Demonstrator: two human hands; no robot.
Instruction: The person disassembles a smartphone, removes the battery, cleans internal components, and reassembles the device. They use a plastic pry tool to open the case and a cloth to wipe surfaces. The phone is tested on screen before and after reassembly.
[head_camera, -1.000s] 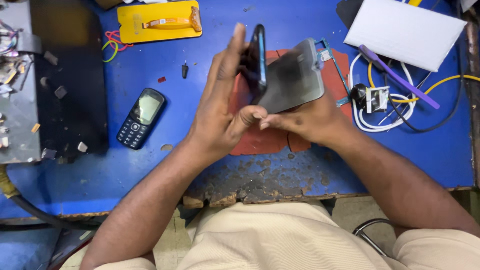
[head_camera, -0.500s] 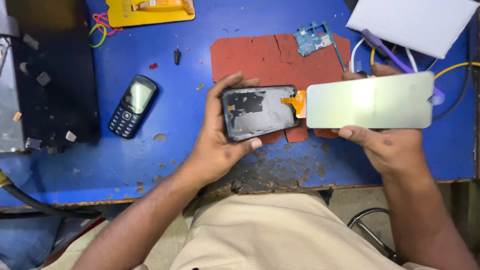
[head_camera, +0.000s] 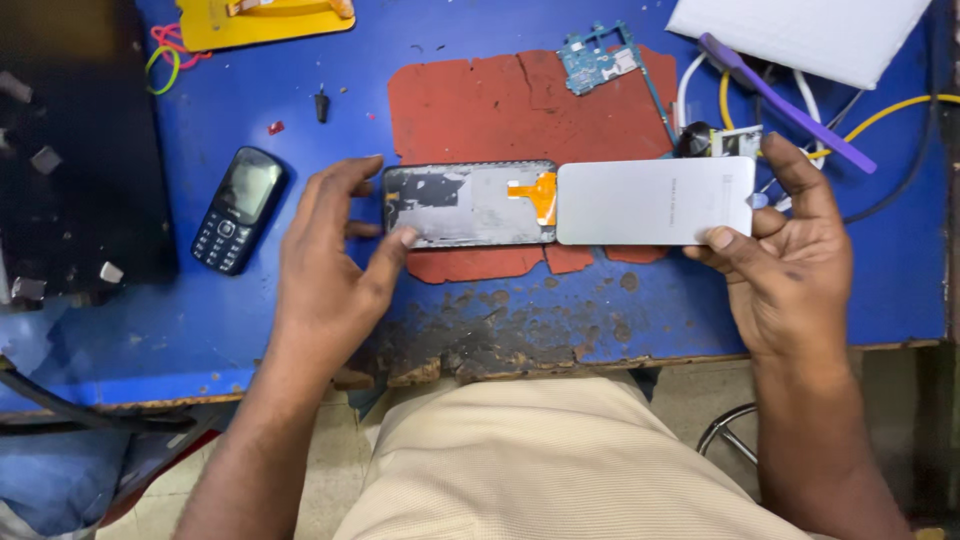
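An opened smartphone frame (head_camera: 462, 205) lies face up on a red mat (head_camera: 500, 110), showing grey metal and an orange flex cable (head_camera: 541, 192). My left hand (head_camera: 335, 260) grips its left end, thumb on the lower edge. A grey-white display panel (head_camera: 652, 200) is folded out to the right, still joined by the flex cable. My right hand (head_camera: 790, 265) holds the panel's right end between thumb and fingers.
A black keypad phone (head_camera: 237, 208) lies left of my left hand. A blue circuit board (head_camera: 598, 56) rests on the mat's far edge. A yellow tray (head_camera: 268, 20), a purple tool (head_camera: 790, 105), cables (head_camera: 890, 110) and a white sheet (head_camera: 800, 35) sit along the back. The bench front edge is worn.
The phone was held upright in both hands a second ago. It has been laid flat on the mat and the display panel swung out to the right.
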